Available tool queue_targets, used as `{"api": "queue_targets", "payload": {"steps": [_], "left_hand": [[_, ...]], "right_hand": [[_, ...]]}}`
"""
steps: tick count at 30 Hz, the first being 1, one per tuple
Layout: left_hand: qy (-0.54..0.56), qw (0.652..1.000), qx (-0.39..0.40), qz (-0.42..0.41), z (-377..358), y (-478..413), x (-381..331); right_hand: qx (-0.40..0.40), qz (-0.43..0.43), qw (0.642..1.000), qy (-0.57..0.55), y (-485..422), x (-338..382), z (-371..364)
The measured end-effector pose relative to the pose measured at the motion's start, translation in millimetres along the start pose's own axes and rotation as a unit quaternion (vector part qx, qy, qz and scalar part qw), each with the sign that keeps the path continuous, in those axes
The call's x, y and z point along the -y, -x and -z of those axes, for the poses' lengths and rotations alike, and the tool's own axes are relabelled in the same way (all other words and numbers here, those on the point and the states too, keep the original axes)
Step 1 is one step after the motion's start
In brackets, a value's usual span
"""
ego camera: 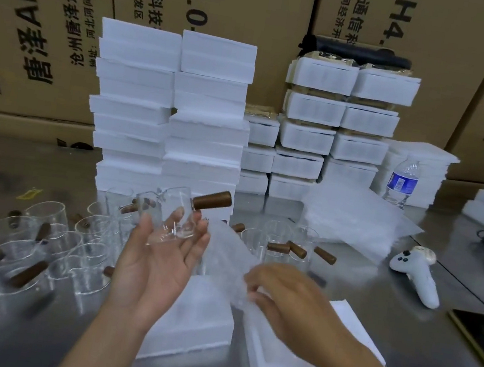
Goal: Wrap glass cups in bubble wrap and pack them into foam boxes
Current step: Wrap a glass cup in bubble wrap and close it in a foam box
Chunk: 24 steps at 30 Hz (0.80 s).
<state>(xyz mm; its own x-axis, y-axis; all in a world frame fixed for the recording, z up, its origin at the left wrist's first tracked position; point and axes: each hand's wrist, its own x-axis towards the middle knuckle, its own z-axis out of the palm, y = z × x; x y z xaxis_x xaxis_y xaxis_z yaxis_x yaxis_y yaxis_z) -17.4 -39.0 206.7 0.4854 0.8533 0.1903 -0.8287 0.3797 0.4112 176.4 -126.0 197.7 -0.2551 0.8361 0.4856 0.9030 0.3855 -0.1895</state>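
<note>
My left hand [158,261] is palm up above the table and holds a clear glass cup [172,217] with a brown wooden handle [213,199] on its fingers; the handle points up and right. My right hand [283,301] pinches a sheet of bubble wrap [230,259] that stretches toward the cup. Below the hands lie two white foam box halves [193,322] [279,350] on the steel table. Several more glass cups with wooden handles [39,248] stand at the left, and others [285,245] stand behind the hands.
Tall stacks of white foam boxes [171,105] [337,119] stand at the back before cardboard cartons. A pile of bubble wrap sheets [353,220], a water bottle [402,182], a white controller [414,273] and a phone [480,335] lie at the right.
</note>
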Motion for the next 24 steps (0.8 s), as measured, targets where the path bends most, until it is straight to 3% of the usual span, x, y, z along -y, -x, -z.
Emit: {"api": "queue_targets", "payload": {"steps": [2, 5, 8, 10, 11, 16, 24], "left_hand": [[-0.009, 1.0, 0.004, -0.008, -0.2, 6.5, -7.0], [-0.038, 0.999, 0.015, -0.007, -1.2, 13.3, -12.9], [-0.098, 0.995, 0.015, 0.012, -8.0, 12.8, -8.6], [-0.162, 0.986, 0.011, 0.029, -14.2, 10.8, 1.6], [-0.195, 0.98, 0.009, 0.037, -17.4, 9.9, 8.9], [-0.274, 0.959, -0.005, 0.067, -25.3, 2.5, 48.2], [-0.358, 0.922, 0.068, 0.131, -23.7, -3.7, 84.3]], "right_hand": [[0.06, 0.041, 0.997, 0.01, 1.6, 9.7, -11.7], [0.124, -0.032, 0.991, -0.046, 4.3, 12.7, -21.9], [-0.026, -0.147, 0.972, -0.183, -0.9, 9.3, -14.0], [-0.137, -0.182, 0.939, -0.256, -5.6, 2.9, -4.9], [-0.156, -0.182, 0.935, -0.263, -6.7, -0.2, 0.1], [-0.1, -0.124, 0.981, -0.109, 3.8, -16.3, 11.7], [-0.046, -0.154, 0.985, -0.056, 28.6, -34.1, 21.9]]}}
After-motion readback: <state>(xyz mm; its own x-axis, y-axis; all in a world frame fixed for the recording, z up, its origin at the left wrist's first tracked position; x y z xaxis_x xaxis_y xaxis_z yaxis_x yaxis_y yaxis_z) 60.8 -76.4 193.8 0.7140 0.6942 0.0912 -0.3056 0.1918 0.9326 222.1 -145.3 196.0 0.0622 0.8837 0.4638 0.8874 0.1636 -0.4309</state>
